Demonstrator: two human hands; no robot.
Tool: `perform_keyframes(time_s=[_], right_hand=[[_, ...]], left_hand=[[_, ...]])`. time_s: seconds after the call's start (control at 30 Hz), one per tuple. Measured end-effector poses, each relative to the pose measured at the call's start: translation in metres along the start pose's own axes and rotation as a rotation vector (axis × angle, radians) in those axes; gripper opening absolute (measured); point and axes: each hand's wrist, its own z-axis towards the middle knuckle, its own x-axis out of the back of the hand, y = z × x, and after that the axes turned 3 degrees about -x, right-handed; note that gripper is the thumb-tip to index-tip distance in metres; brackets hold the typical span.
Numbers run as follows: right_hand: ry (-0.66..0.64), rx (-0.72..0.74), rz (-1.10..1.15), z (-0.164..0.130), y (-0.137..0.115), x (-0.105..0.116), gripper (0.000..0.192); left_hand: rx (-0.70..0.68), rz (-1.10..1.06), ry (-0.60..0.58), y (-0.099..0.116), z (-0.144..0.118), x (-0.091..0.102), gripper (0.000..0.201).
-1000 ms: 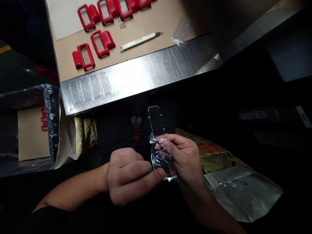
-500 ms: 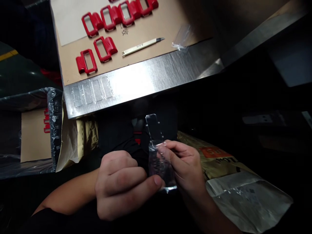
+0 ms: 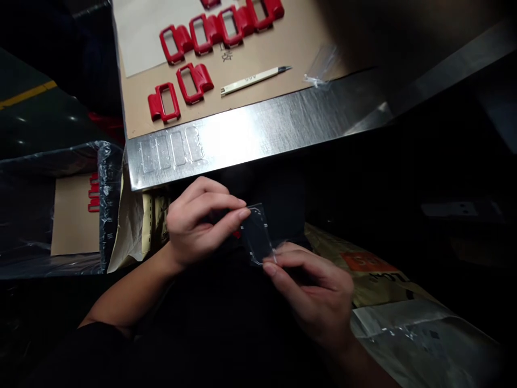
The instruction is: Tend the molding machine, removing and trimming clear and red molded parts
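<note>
Over my lap I hold a small clear plastic window piece, a rounded rectangle with little tabs on its edges. A thin transparent film seems to lie against it, its edge showing past the piece at the top. My left hand pinches the upper left corner between thumb and forefinger. At the lower right corner, my right hand pinches the piece the same way. Several similar clear pieces lie in a row on the metal table edge beyond my hands.
On the cardboard lie several red plastic frames, a cream-coloured pen-like knife and crumpled clear film. A plastic-lined box stands at left, holding more red frames. Yellowish bags lie at right.
My left hand has risen from below the film to the piece's top left corner. The film, hanging below before, now lies against the piece. The view has shifted slightly left.
</note>
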Motion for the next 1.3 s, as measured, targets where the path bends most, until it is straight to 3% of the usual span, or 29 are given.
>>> perform_keyframes(time_s=[0.07, 0.13, 0.2, 0.27, 0.33, 0.4, 0.57, 0.73, 0.8, 0.9, 0.97, 1.03, 1.17, 1.3], right_hand=[[0.002, -0.012, -0.011, 0.001, 0.001, -0.001, 0.010], [-0.002, -0.057, 0.000, 0.003, 0.002, -0.001, 0.012], [-0.012, -0.104, 0.026, 0.004, 0.003, -0.002, 0.014], [-0.038, -0.122, 0.057, 0.006, 0.004, -0.003, 0.014], [-0.071, -0.102, 0.073, 0.006, 0.003, -0.004, 0.014], [-0.104, -0.081, 0.066, 0.006, 0.003, -0.005, 0.014], [-0.118, -0.142, 0.080, 0.006, 0.008, -0.001, 0.015], [-0.062, -0.228, 0.230, 0.007, 0.024, 0.009, 0.015], [0.003, -0.260, 0.294, 0.008, 0.029, 0.012, 0.015], [0.081, -0.278, 0.311, 0.010, 0.033, 0.012, 0.012], [0.097, -0.280, 0.296, 0.011, 0.033, 0.011, 0.011], [0.108, -0.271, 0.288, 0.012, 0.032, 0.009, 0.012], [0.122, -0.236, 0.286, 0.013, 0.030, 0.007, 0.016], [0.109, -0.244, 0.286, 0.013, 0.031, 0.007, 0.015]], left_hand=[[0.285, -0.198, -0.007, -0.006, -0.003, -0.004, 0.009], [0.468, -0.336, 0.023, -0.010, -0.008, -0.005, 0.021], [0.424, -0.363, 0.042, -0.013, -0.014, -0.004, 0.046], [0.271, -0.295, -0.033, -0.015, -0.019, -0.004, 0.080], [0.215, -0.225, -0.119, -0.018, -0.021, -0.005, 0.094], [0.290, -0.216, -0.130, -0.023, -0.021, -0.007, 0.089], [0.476, -0.334, -0.017, -0.034, -0.017, -0.011, 0.076], [0.856, -0.588, 0.203, -0.027, -0.034, -0.018, 0.022], [0.960, -0.648, 0.122, -0.016, -0.050, -0.021, 0.023], [1.002, -0.823, -0.313, 0.005, -0.073, -0.024, 0.025], [1.009, -1.012, -0.465, 0.017, -0.083, -0.027, 0.033], [1.030, -1.175, -0.437, 0.025, -0.087, -0.030, 0.049], [1.028, -1.338, -0.320, 0.029, -0.091, -0.036, 0.060], [1.034, -1.480, -0.333, 0.030, -0.092, -0.038, 0.067]])
